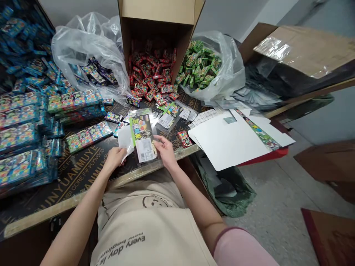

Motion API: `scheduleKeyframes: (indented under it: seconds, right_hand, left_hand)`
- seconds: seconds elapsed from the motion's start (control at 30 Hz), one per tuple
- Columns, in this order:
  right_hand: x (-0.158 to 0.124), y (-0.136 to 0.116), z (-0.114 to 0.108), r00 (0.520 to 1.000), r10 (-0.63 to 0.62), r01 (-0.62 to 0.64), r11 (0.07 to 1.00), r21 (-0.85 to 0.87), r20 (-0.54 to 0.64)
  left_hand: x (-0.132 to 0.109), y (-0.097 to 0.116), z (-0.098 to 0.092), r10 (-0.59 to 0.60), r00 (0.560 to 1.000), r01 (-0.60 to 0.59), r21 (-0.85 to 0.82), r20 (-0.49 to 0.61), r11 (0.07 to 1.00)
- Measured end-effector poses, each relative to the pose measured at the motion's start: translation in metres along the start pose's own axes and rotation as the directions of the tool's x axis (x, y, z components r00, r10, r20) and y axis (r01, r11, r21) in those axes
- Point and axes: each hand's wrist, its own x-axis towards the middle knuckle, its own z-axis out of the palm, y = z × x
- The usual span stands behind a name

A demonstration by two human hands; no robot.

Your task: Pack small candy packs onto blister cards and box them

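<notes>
My left hand [114,158] pinches a white paper slip [126,139] at its lower edge. Just right of it, a printed plastic pouch [142,135] with a green edge and a white label stands tilted over the table. My right hand [165,148] grips that pouch's right side between thumb and fingers. The slip touches or overlaps the pouch's left edge; which of the two I cannot tell. Behind the pouch lie more flat pouches [168,120] and a few small candy boxes [113,117]. One small red box [184,139] rests to the right of my right hand.
An open carton [158,22] spills red boxes [152,70]. Clear bags hold purple boxes [97,72] and green boxes [199,61]. Wrapped blue packs [18,136] are stacked left. White cards [222,140] overhang the table edge [133,175] at right, above a green sack [235,195].
</notes>
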Motion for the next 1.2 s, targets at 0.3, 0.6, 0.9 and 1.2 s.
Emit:
scheduleKeyframes:
  seconds: [0.3, 0.6, 0.9, 1.2]
  right_hand:
    - [0.010, -0.008, -0.012, 0.930, -0.256, 0.238, 0.966, -0.099, -0.264]
    - [-0.003, -0.018, -0.005, 0.998, -0.001, 0.006, 0.996, 0.086, -0.056]
    - [-0.025, 0.000, 0.039, 0.952, 0.053, -0.032, 0.997, -0.075, 0.300]
    - [-0.028, -0.018, 0.050, 0.667, -0.667, 0.700, 0.409, -0.586, 0.331]
  left_hand:
    - [-0.007, -0.013, -0.029, 0.336, 0.938, -0.210, 0.627, -0.087, 0.750]
    - [-0.021, 0.002, -0.006, 0.273, 0.936, -0.280, 0.002, -0.223, 0.960]
    - [-0.055, 0.022, -0.014, 0.130, 0.989, -0.142, -0.621, -0.065, 0.771]
    - [-0.076, 0.011, -0.041, 0.235, 0.968, -0.159, -0.513, 0.085, 0.844]
